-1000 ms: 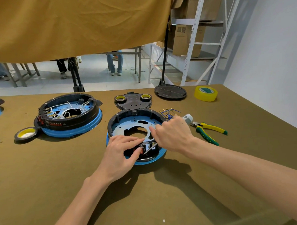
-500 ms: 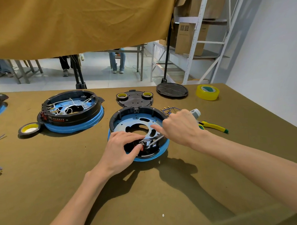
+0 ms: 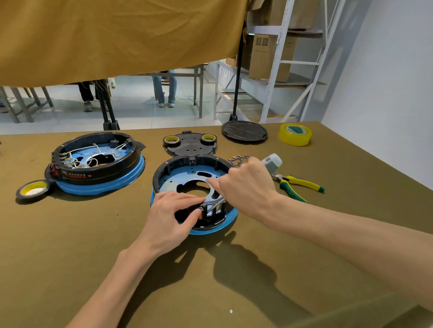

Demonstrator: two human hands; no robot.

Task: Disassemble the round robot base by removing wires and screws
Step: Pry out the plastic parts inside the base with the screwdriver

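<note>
Head view: right hand (image 3: 244, 187) grips a screwdriver (image 3: 271, 162), grey handle end poking out behind the knuckles, shaft angled down to the near rim of the round robot base (image 3: 193, 195). Left hand (image 3: 172, 217) pinches the switch block (image 3: 208, 210) on that rim, just beside the tip. Base lies mid-table, no wires left inside. Judgement: keep the tip seated and the base pinned so the bit doesn't slip.
</note>
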